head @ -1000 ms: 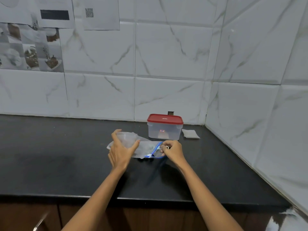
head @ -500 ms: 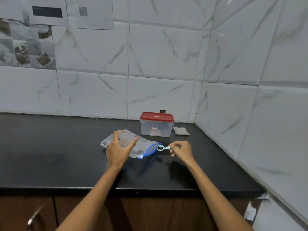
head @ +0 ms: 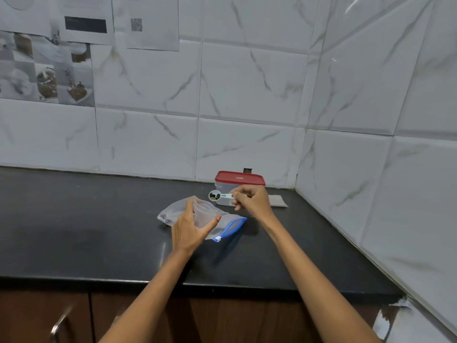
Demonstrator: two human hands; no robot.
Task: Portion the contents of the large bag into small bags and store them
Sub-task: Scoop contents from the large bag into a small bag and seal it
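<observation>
The left hand [head: 189,230] is curled around a small clear bag [head: 204,214], thumb on one side and fingers on the other, holding its mouth open just above the large bag. The right hand [head: 252,200] pinches the handle of a pale green measuring spoon [head: 220,195] between thumb and fingertips, the other fingers folded in; the spoon is raised over the table with its bowl pointing left, and a few dark, rounded pieces sit in the bowl. What they are I cannot tell.

Under the left hand lies the large bag [head: 173,211], clear plastic with a blue zip strip [head: 231,227] at its right end, flat on the black table [head: 74,231]; some dark pieces show through at its left side.

Behind the spoon, close to the wall, stands a clear plastic box with a red lid [head: 239,178], closed. Just to its right a small flat packet [head: 278,201] lies on the table. White marble-look tiles [head: 247,82] cover both walls of the corner, and printed sheets [head: 86,23] are stuck up at the upper left.
</observation>
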